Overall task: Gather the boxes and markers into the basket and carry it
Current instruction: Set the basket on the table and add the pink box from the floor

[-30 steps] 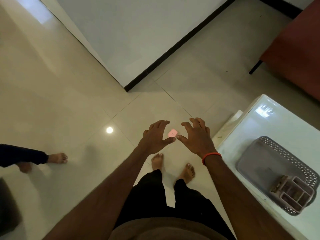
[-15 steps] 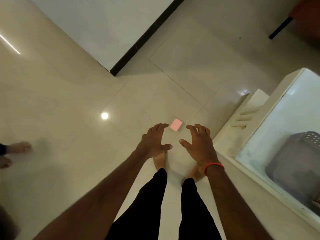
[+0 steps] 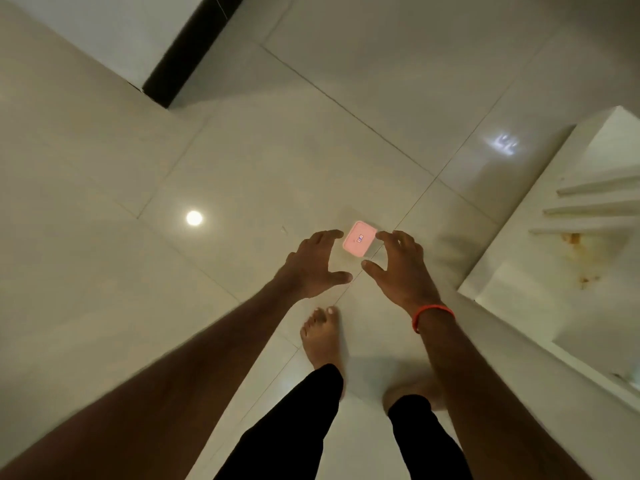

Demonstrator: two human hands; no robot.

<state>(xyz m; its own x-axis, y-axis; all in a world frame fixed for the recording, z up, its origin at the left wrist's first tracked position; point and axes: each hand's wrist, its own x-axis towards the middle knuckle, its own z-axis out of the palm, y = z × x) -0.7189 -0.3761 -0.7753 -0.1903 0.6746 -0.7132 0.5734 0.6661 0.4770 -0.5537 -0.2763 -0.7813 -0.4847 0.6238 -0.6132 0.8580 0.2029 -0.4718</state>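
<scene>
A small pink box (image 3: 359,238) with a tiny label on its top face is seen lying on the glossy tiled floor (image 3: 242,161). It is flanked by both hands, the left hand (image 3: 311,265) to its left and the right hand (image 3: 398,268), banded by a red wristband (image 3: 433,315), to its right. Each is held spread with fingers arched and nothing gripped; whether fingertips touch the box cannot be told. A white furniture unit (image 3: 519,271) is set well to the box's right, and a bare foot (image 3: 322,337) is planted nearer the person.
</scene>
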